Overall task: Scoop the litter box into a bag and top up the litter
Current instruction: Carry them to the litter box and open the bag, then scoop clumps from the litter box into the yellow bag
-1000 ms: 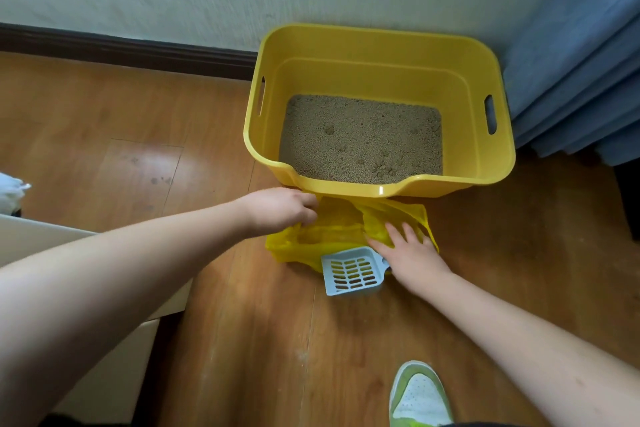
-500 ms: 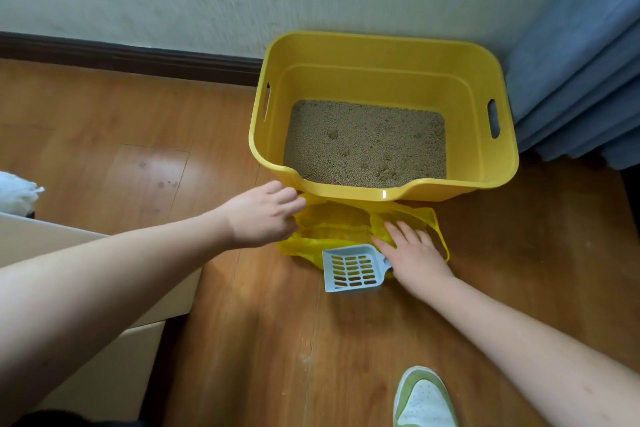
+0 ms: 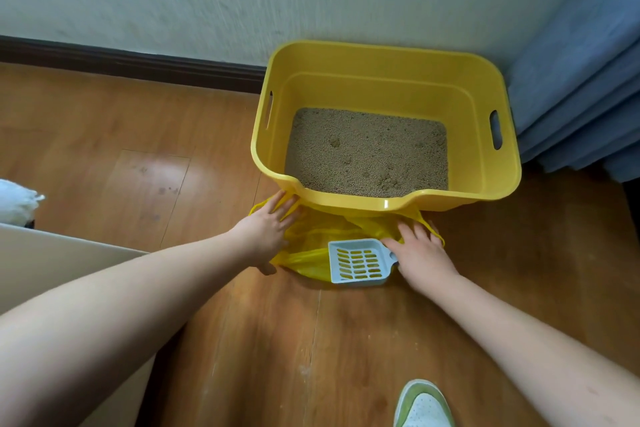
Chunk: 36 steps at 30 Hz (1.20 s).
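Observation:
A yellow litter box (image 3: 388, 59) stands on the wooden floor against the wall, with tan litter (image 3: 367, 152) and a few clumps inside. A yellow plastic bag (image 3: 322, 236) lies flat on the floor at the box's front edge. A pale blue slotted scoop (image 3: 358, 262) rests on the bag. My left hand (image 3: 266, 230) lies flat on the bag's left edge, fingers spread. My right hand (image 3: 420, 253) presses flat on the bag's right side, next to the scoop's handle, which it hides.
Blue curtain folds (image 3: 581, 87) hang right of the box. A beige cabinet top (image 3: 52, 263) with a white object (image 3: 15, 201) sits at the left. My green and white shoe (image 3: 422, 406) is at the bottom. A dark baseboard (image 3: 131, 62) runs along the wall.
My left hand moved from a pinch at the bag's middle out to its left edge and flattened. The bag is spread wider. The right hand stayed put.

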Motion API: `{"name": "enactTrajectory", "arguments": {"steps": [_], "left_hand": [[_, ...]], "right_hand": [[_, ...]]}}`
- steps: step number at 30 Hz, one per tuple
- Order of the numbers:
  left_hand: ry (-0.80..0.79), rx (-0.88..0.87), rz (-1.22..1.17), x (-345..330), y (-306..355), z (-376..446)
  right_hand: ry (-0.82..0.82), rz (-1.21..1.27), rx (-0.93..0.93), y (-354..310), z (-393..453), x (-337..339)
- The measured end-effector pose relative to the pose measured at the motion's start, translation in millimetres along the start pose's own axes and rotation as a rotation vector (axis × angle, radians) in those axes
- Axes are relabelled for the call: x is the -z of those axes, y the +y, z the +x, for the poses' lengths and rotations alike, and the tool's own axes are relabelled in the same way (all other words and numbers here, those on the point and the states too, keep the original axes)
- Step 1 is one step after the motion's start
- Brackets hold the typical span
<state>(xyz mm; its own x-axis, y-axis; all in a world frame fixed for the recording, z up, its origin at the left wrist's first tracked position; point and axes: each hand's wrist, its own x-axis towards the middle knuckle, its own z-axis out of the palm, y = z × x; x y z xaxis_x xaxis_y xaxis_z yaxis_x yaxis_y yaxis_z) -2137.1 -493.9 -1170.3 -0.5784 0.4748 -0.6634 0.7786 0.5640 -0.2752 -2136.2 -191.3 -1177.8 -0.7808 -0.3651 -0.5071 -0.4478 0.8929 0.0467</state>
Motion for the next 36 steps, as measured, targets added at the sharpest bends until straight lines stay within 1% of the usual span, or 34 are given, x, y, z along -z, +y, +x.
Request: {"name": "enactTrajectory", "arguments": {"steps": [2,5,8,10,11,13,16,18,19,21,23,24,26,31,34,36], "left_hand": [[0.073,-0.004,-0.039,-0.5,-2.2,-2.1],[0.242,-0.009,-0.138,4.9,-9.5,-7.2],[0.585,-0.103,-0.315,10.2,-14.7,-13.1],[0.780,-0.146,-0.338,22.0,-17.5,-17.2],[0.865,-0.144,-0.325,28.3,-19.9,-18.6],[0.998,-0.094,-0.305,40.7,-26.7,-20.6],[1.075,0.085,-0.273,60.9,-44.1,-24.4],[1.035,0.251,-0.288,64.4,-56.6,-21.3],[0.972,0.333,-0.313,63.3,-62.5,-18.3],[0.756,0.446,-0.434,61.4,-71.3,-12.7],[0.562,0.496,-0.557,59.5,-74.9,-6.1],[0.500,0.504,-0.589,58.8,-76.0,-3.0],[0.461,0.503,-0.589,59.2,-76.9,0.6],[0.471,0.501,-0.553,58.8,-76.9,0.4],[0.475,0.507,-0.542,58.2,-75.3,2.0],[0.468,0.501,-0.533,57.7,-75.2,3.5]], "right_hand": [[0.064,0.068,0.050,2.0,-3.3,1.6],[0.244,0.193,0.137,4.5,-11.4,8.0],[0.436,0.282,0.260,1.2,-20.3,20.3],[0.506,0.374,0.253,-6.4,-28.9,36.9],[0.515,0.395,0.209,-9.3,-33.1,48.4],[0.450,0.401,0.071,-9.9,-40.3,80.3],[0.233,0.557,-0.090,8.6,-41.2,134.1],[0.146,0.553,-0.159,27.2,-37.2,163.9],[0.111,0.492,-0.180,36.0,-34.1,175.7],[0.028,0.380,-0.203,51.4,-23.2,191.9],[-0.075,0.325,-0.216,62.5,-5.5,198.0],[-0.119,0.292,-0.224,65.2,5.6,198.1],[-0.182,0.198,-0.226,65.7,26.3,193.8],[-0.356,-0.040,-0.240,46.8,49.8,187.3],[-0.458,-0.076,-0.215,42.6,52.5,185.1],[-0.486,-0.037,-0.207,42.0,53.5,186.6]]}}
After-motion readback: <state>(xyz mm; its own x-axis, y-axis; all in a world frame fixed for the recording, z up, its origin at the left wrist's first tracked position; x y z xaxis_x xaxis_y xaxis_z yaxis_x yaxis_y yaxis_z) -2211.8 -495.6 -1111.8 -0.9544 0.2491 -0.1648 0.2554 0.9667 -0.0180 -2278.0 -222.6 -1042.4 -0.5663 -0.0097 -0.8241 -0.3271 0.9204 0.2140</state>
